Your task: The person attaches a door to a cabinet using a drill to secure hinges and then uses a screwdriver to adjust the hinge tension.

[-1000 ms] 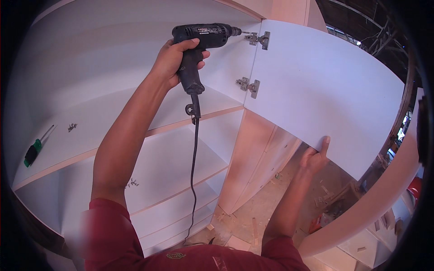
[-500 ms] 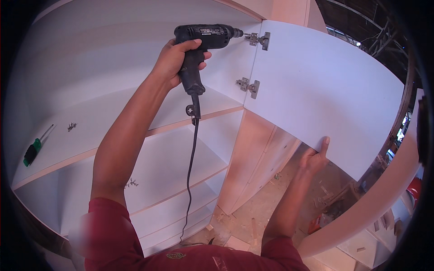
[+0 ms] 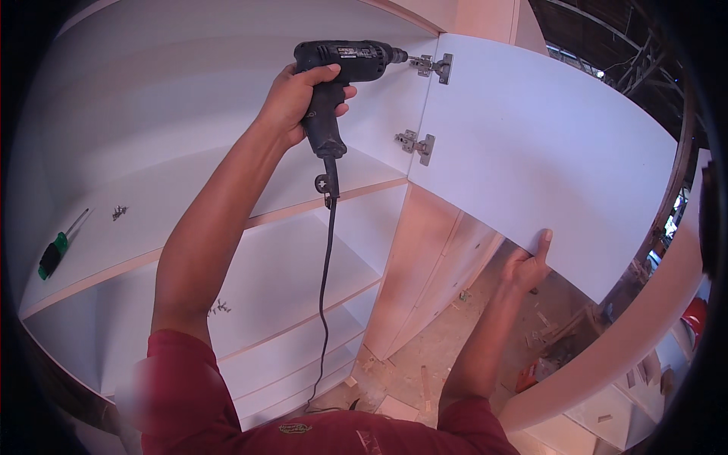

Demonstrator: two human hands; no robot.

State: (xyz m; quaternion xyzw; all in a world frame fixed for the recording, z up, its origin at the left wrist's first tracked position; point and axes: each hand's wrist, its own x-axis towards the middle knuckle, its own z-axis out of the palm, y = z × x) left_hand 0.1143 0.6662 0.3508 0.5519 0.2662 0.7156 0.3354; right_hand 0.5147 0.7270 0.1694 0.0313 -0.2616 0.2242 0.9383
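My left hand (image 3: pixel 292 102) grips a black corded power drill (image 3: pixel 345 62) by its handle, fingers wrapped round it. The drill lies level, its bit pointing right at the upper hinge (image 3: pixel 432 67) between the cabinet side and a white door (image 3: pixel 546 152). Below sits a second metal hinge (image 3: pixel 416 145). With my right hand (image 3: pixel 528 260) I hold the door's lower edge, thumb on the white face and the other fingers behind it, partly hidden. Whether the bit touches a screw in the hinge is too small to tell.
A green-and-black screwdriver (image 3: pixel 54 254) and a small pile of screws (image 3: pixel 119 212) lie on the cabinet shelf (image 3: pixel 189 186). More screws (image 3: pixel 220 306) rest on a lower shelf. The drill's cord (image 3: pixel 324 288) hangs down in front. Wood scraps litter the floor (image 3: pixel 425 364).
The drill and my left hand have shifted very slightly to the right, and the hanging cord has swung a little right. My right hand stays on the door's edge.
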